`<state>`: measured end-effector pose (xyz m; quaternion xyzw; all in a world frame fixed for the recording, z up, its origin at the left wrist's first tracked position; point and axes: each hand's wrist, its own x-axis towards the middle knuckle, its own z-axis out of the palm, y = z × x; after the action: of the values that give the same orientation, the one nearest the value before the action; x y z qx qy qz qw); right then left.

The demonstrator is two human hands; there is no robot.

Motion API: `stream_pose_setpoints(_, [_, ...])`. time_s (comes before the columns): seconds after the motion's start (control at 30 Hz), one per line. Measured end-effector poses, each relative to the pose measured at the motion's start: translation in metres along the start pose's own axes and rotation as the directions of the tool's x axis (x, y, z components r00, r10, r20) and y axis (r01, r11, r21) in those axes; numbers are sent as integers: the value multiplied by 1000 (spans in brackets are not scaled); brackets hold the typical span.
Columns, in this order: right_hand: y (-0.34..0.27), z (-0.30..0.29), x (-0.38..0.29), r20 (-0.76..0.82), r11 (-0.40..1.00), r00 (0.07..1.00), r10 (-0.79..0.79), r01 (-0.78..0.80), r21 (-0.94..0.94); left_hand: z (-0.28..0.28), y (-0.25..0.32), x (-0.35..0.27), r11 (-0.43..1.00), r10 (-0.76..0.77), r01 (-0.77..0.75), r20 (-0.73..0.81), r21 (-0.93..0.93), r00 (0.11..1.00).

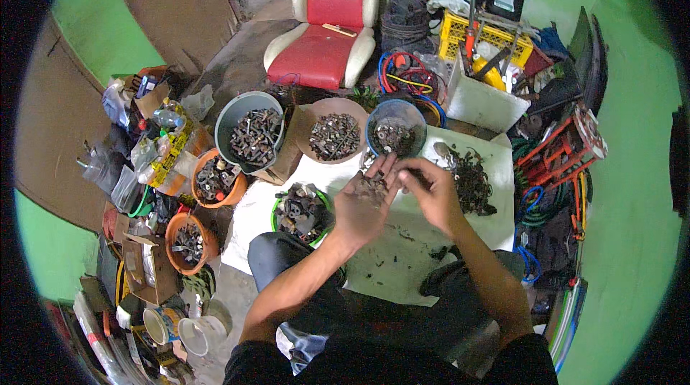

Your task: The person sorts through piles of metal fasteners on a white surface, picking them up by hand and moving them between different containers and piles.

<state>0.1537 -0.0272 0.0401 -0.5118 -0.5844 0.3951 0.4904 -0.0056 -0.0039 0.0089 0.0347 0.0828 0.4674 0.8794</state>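
My left hand [364,210] is turned palm up with several small dark metal pieces [373,184] lying on the palm and fingers. Close by on the right, my right hand [434,191] has its thumb and fingertips near the left fingers; whether they pinch a piece is hidden. Just beyond both hands stands a blue-rimmed tub [369,134] of small hardware. A pile of rusty metal pieces [473,183] lies on the white sheet [498,161] to the right. A green-rimmed container [326,197] with mixed metal parts stands left of my left wrist.
A grey bucket [222,140] of bolts and a pinkish basin [307,129] of screws stand beyond. Two orange pots [240,191] hold mixed parts at left. Further off are a red and cream seat [334,2], a yellow crate [450,35] and a red metal stand [555,150].
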Motion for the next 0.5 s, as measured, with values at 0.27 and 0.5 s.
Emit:
stream_pose_setpoints(0.27, [17, -12, 7, 153, 603, 929, 336, -337, 723, 5, -7, 3, 998, -4, -2, -95, -66, 995])
stream_pose_setpoints(0.5, [-4, 10, -10, 105, 877, 976, -193, 219, -428, -5, 0, 0, 999, -15, 15, -2, 33, 1000])
